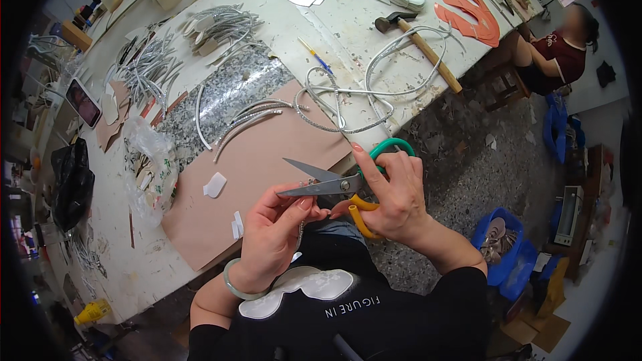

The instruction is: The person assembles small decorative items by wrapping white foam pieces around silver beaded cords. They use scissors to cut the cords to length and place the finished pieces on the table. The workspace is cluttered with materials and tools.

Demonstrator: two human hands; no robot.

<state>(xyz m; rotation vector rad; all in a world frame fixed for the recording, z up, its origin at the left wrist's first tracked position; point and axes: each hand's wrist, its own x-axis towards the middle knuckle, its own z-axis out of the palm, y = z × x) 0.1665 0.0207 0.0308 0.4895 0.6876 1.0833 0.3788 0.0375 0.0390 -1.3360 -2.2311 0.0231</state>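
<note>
My right hand [404, 194] grips a pair of scissors [342, 186] with one green and one yellow-orange handle loop. Their blades stand apart and point left, over my left fingers. Pinched in my left hand [277, 227] is a thin silver cord [299, 235]; part of it hangs below the fingers, and its upper end shows by the blades. Whether the blades touch the cord, I cannot tell. Under and beyond my hands lies a pinkish-brown sheet [234, 147] at the table's near edge. A small white piece [215, 185] rests on it, left of my left hand.
Cut silver strips [251, 117] lie across the sheet's far edge, with a coil of silver cord [374, 107] beyond. Bundles of strips [150, 70], a plastic bag [148, 174] and a phone [83, 102] are left. A hammer [428, 53] lies far right; a seated person [555, 53] is beyond.
</note>
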